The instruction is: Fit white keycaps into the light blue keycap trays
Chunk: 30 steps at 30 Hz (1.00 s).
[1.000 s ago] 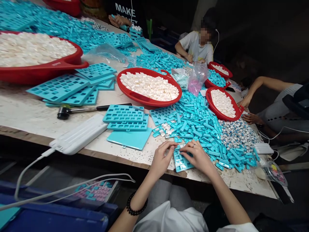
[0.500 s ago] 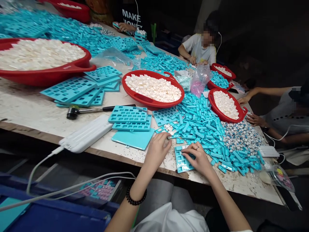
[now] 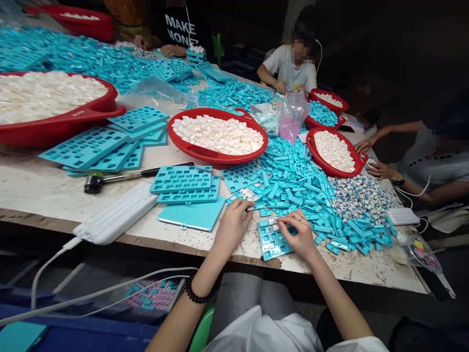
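Note:
My left hand [image 3: 233,222] is closed in a pinch on a small white keycap-like piece [image 3: 249,208], just beside a little heap of white pieces [image 3: 247,193]. My right hand [image 3: 299,235], with a ring on one finger, rests over a turquoise tray [image 3: 270,249] with square recesses. Its thumb and forefinger pinch at a white piece [image 3: 276,227] in the upper row; the fingers partly hide that spot. Another white piece [image 3: 271,221] sits in the tray beside it. The tray lies flat at the table's front edge, its right part covered by my right hand.
Loose turquoise parts [image 3: 293,176] are heaped behind my hands. A red basin [image 3: 216,157] of white pieces stands beyond. Stacked turquoise trays [image 3: 183,181], a mallet [image 3: 120,178] and a white power strip [image 3: 117,215] lie left. Co-workers sit across and at right.
The whole view has shifted slightly. My right fingers have drawn back a little to the right on the tray, and two white pieces now show in it. My left hand keeps its pinch.

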Tool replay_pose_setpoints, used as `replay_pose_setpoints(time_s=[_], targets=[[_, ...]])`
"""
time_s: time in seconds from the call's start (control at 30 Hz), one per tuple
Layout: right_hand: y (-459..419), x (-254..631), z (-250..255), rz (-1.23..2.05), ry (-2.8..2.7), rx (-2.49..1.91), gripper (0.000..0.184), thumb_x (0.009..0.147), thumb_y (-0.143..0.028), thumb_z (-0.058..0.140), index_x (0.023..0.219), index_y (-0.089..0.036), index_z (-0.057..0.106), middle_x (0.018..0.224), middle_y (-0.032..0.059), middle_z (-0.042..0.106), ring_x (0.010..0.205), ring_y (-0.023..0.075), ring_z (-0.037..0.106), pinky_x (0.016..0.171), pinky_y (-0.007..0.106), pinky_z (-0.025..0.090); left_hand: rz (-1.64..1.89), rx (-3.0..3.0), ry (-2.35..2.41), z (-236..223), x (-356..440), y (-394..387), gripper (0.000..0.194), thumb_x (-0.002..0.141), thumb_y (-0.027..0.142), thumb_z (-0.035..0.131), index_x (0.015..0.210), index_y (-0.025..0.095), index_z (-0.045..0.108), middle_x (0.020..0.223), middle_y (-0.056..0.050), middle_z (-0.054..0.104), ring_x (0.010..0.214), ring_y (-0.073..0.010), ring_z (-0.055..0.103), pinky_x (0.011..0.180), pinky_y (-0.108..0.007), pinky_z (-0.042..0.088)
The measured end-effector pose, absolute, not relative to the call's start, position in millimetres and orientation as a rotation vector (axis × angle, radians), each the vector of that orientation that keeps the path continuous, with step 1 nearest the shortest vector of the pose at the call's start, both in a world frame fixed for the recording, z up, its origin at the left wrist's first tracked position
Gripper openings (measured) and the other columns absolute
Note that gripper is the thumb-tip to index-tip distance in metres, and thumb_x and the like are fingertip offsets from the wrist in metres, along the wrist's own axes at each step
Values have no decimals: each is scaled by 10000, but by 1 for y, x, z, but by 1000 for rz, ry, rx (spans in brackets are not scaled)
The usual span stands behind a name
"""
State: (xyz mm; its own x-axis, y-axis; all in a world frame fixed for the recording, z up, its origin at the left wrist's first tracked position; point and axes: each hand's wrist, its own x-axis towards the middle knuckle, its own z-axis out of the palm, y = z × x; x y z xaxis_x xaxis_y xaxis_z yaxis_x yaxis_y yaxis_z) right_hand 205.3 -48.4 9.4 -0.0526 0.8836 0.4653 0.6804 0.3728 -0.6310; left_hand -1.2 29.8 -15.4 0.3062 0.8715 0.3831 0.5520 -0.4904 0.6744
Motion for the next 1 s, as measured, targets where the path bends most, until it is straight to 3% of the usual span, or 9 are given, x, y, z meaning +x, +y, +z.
replay_pose_setpoints(time_s=[0.23, 0.4, 0.47, 0.73, 0.87, 1.0], targets=[[-49, 206, 10, 382, -1735, -1337, 157, 941, -270, 589, 915, -246, 743, 788, 31, 699, 777, 200, 607, 794, 378, 491, 1230, 1988, 1168, 0, -2, 13, 152, 949, 256, 559, 970, 219, 705, 961, -58, 673, 926, -213, 658, 852, -347, 531], [-51, 199, 26, 882, -1638, -1248, 258, 964, -395, 588, 1148, -259, 707, 1011, 54, 736, 913, 203, 681, 795, 340, 550, 1190, 1595, 974, 14, 4, -21, 192, 903, 391, 658, 946, 223, 741, 1009, -75, 713, 1018, -235, 674, 906, -377, 568], [-51, 196, 34, 957, -1697, -1182, 261, 955, -405, 609, 1143, -256, 712, 1042, 57, 739, 961, 206, 687, 844, 352, 553, 1125, 1379, 910, 15, 5, -29, 268, 845, 456, 713, 923, 202, 750, 1077, -97, 721, 1053, -259, 687, 897, -389, 596], [-54, 191, 32, 877, -1686, -1142, 210, 874, -377, 725, 1052, -272, 760, 963, 52, 733, 907, 210, 671, 838, 371, 549, 910, 967, 817, 19, 9, -37, 350, 732, 475, 808, 931, 188, 789, 1098, -91, 765, 1053, -298, 714, 907, -428, 614], [-54, 188, 31, 705, -1626, -1167, 163, 863, -326, 732, 1013, -270, 759, 950, 56, 722, 928, 220, 667, 854, 382, 544, 950, 884, 785, 18, 14, -36, 380, 774, 504, 764, 983, 187, 787, 1172, -94, 742, 1103, -300, 697, 953, -438, 593], [-50, 196, 39, 630, -1742, -1216, 154, 894, -247, 686, 1036, -275, 736, 1010, 44, 744, 995, 225, 673, 905, 387, 528, 961, 1016, 832, 14, 12, -28, 452, 818, 541, 703, 1083, 177, 744, 1075, -105, 765, 970, -280, 742, 888, -425, 606]])
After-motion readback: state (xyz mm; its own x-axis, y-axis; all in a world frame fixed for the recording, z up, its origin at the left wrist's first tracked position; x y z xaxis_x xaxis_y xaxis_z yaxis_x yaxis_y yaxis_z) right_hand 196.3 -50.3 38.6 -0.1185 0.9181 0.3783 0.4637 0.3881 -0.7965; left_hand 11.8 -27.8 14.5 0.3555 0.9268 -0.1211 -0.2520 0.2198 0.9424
